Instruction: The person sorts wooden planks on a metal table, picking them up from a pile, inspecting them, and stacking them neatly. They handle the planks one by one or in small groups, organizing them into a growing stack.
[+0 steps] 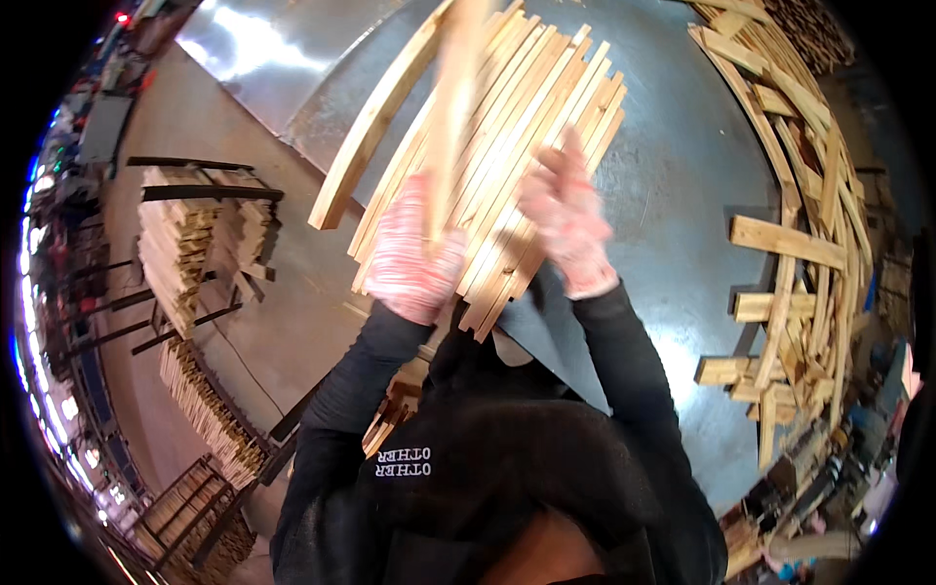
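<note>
A wooden slat (456,117) is pinched near its close end by the left hand (414,253), between thumb and fingers, its length pointed away from the body and tilted slightly rightward (its outline is blurred, so its height cannot be told). To the right, apart from that slat, the right hand (570,219) is held over the near right part of a row of slats (531,127); its fingers are loosely parted, with nothing seen between them. The held slat is thus nearer the left hand, and the row is overlapped by it at a shallow angle, the row's long axis being slanted more to the right. Beyond the row's left edge a thicker curved plank (385,112) is laid. All are carried by the metal counter (673,166), whose right side is covered by a jumbled board pile (785,242).
</note>
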Available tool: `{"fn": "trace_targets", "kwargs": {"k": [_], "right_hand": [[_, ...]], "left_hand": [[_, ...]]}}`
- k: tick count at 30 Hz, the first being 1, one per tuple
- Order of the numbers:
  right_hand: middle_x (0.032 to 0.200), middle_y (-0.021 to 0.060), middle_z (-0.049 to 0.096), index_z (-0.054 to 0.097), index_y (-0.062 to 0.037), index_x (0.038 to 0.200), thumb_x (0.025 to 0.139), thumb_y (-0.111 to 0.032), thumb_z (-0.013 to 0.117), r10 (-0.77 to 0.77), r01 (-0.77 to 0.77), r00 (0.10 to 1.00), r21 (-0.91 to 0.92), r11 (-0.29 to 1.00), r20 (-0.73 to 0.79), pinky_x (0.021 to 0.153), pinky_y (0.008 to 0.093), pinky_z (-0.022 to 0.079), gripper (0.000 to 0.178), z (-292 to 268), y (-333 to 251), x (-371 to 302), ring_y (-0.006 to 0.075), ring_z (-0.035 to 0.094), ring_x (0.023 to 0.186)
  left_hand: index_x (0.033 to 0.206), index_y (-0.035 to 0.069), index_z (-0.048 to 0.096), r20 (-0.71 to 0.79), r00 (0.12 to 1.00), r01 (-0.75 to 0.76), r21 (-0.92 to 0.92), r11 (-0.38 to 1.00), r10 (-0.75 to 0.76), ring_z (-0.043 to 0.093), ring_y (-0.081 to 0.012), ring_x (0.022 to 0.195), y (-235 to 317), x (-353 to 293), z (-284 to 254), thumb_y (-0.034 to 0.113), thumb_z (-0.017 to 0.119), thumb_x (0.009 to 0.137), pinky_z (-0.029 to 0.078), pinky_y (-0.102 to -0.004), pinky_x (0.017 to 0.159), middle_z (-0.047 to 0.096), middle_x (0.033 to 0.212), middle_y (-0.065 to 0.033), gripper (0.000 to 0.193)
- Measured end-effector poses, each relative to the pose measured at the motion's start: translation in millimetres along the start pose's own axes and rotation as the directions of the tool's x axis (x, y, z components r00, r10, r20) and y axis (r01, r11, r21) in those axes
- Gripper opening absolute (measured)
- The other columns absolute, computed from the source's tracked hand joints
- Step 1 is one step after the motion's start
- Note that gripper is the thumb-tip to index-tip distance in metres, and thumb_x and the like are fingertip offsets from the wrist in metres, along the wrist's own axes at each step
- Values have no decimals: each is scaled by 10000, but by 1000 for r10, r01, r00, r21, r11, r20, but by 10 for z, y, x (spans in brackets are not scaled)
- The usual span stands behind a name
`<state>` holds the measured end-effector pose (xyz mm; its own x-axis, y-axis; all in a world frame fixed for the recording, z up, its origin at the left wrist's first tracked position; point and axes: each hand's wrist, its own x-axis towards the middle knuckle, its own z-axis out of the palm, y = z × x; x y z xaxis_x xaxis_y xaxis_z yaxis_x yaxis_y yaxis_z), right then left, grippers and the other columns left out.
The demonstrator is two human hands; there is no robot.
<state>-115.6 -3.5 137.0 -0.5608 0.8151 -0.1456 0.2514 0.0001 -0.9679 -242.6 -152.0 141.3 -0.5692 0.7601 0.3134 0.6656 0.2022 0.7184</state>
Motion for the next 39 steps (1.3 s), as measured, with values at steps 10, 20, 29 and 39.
{"fn": "trace_targets", "kwargs": {"k": [10,20,29,39], "right_hand": [[943,42,676,630,-10,1082,793,-73,757,-218,231,959,-52,972,179,729,257,527,322,-104,-1509,1775,126,637,842],[884,34,633,706,-204,896,787,-123,633,-146,805,563,-580,-128,813,853,376,456,154,1811,-472,3044,255,601,948],[1292,177,562,510,-67,1334,825,-236,700,-621,581,715,-766,274,321,1079,438,348,569,1748,-79,2315,355,480,1252],[1421,219,453,357,62,1428,920,-342,640,-26,-185,920,-491,851,-391,1035,370,416,708,57,629,1297,313,500,1259]], "left_hand": [[1316,144,427,390,595,338,672,658,-703,621,-355,1087,-2102,1323,-513,403,670,810,463,-463,950,636,1180,-177,618],[1198,129,555,350,732,252,658,710,-584,641,-332,1035,-2914,1860,-1184,542,566,851,498,-428,883,674,1083,-160,539],[1152,85,549,253,823,280,599,751,-508,676,-341,950,-2621,1449,-882,258,615,845,493,-508,816,682,997,-148,358],[1171,72,580,-227,636,708,-209,675,-737,655,-298,984,-3003,233,-2710,381,806,663,505,-380,891,674,1058,-158,637]]}}
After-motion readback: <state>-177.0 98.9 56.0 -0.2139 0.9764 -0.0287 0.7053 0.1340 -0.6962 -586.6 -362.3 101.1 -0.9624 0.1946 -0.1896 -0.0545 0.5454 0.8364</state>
